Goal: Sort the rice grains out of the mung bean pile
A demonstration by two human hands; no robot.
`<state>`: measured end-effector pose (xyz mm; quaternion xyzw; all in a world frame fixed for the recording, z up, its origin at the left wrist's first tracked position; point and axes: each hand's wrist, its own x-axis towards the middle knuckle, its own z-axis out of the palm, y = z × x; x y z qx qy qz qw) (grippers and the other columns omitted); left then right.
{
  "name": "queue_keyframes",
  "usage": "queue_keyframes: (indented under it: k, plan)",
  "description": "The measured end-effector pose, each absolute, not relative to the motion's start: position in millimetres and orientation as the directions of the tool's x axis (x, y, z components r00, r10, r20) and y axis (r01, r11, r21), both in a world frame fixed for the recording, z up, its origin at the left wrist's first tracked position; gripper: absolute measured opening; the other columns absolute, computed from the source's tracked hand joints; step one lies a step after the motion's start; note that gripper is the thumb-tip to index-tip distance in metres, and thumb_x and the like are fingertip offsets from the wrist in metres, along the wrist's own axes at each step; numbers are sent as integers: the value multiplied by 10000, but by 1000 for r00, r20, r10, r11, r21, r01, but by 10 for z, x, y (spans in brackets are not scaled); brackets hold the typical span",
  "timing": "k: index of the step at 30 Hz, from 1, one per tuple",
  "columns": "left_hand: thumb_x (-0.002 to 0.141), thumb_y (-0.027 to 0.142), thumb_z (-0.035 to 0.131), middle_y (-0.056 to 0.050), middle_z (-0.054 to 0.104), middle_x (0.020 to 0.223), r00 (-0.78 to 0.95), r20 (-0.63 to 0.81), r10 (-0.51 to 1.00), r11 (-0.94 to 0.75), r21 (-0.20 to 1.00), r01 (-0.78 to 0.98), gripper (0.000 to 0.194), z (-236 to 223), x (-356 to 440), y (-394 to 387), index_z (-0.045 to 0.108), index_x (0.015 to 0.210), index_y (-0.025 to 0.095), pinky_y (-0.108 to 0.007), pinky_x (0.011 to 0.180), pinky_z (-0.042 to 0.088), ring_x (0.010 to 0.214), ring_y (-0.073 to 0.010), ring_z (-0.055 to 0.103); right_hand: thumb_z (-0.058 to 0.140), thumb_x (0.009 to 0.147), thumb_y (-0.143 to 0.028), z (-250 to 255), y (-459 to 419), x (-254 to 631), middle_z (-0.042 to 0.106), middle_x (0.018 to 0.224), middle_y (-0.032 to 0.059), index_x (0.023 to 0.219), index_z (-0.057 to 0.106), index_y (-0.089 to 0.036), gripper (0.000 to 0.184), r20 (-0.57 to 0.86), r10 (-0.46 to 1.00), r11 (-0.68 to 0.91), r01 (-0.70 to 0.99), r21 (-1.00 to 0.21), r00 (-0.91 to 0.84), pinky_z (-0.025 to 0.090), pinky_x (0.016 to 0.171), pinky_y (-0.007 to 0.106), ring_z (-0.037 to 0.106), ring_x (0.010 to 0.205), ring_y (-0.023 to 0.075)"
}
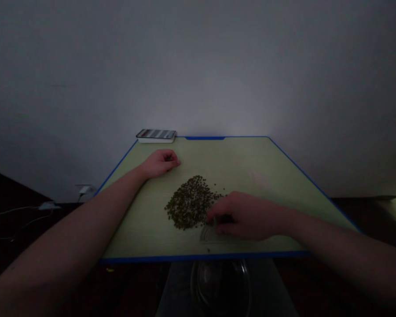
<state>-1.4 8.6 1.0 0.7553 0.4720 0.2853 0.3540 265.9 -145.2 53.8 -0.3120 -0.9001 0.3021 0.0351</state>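
Green mung beans (189, 202) are lying in a loose heap on your pale green, blue-edged desk (247, 154), with a few strays scattering to the right. Your right hand (247, 215) is bunching its fingers together at the heap's near edge, beside a clear plastic piece (208, 234); whether they are pinching anything cannot be told from here. Your left hand (160, 163) is resting curled, apparently holding nothing, seemingly kept clear of the beans. A glass bowl (221, 284) is sitting just below the desk's near edge, seemingly placed within easy reach.
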Motion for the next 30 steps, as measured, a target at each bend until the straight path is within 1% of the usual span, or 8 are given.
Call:
queue_keyframes:
  k: [2,6,9,12,16,23,27,30]
  plan:
    - [668,404,645,48,479,513,411,110,905,-330,791,515,260,4,-20,94,538,664,168,-218,468,316,471,-79,408,592,791,-152,495,-1509,2680,711,856,44,1045,700,-164,276,-101,611,610,549,-572,-785,399,642,239,603,720,143]
    - [665,403,638,41,486,524,412,123,903,-355,753,554,250,7,-23,102,552,662,168,-222,476,320,481,-85,414,575,819,-181,392,-1638,2757,716,877,41,1087,696,-174,294,-101,677,522,573,-632,-729,416,654,248,608,740,150]
    - [672,418,628,39,484,540,418,142,897,-380,731,567,264,17,-21,95,549,654,167,-224,489,325,503,-89,419,570,825,-182,337,-1698,2787,720,886,30,1083,700,-190,289,-71,692,504,551,-665,-718,431,681,252,618,767,150]
    - [682,434,622,45,463,537,406,150,901,-382,719,581,283,19,-25,86,534,645,168,-225,498,326,506,-89,406,575,821,-185,302,-1711,2791,727,895,32,1089,700,-185,296,-46,710,478,529,-702,-703,445,689,253,630,772,148]
    - [683,436,624,44,462,539,400,158,903,-381,723,575,283,1,-38,86,545,658,165,-225,498,329,511,-92,408,601,799,-193,276,-1702,2804,734,890,48,1093,703,-165,313,-58,739,432,538,-724,-671,460,676,258,641,754,153]
    - [697,435,625,47,454,535,421,147,895,-388,720,575,274,-28,-49,92,558,676,171,-218,486,321,509,-93,401,595,828,-219,278,-1735,2868,731,956,50,1114,692,-184,304,-29,720,461,509,-727,-694,468,726,274,645,819,160]
    - [699,435,626,49,460,530,410,128,903,-372,711,597,276,-19,-46,91,574,697,165,-213,476,311,493,-85,391,587,841,-223,284,-1783,2928,724,937,53,1125,684,-174,304,8,738,467,503,-728,-674,463,727,269,638,814,154]
    - [700,446,627,48,469,516,392,109,913,-344,721,602,289,-3,-39,93,557,690,166,-214,470,306,478,-84,394,576,859,-249,315,-1846,2991,717,918,60,1119,684,-156,297,29,762,452,499,-739,-647,463,717,265,635,803,152]
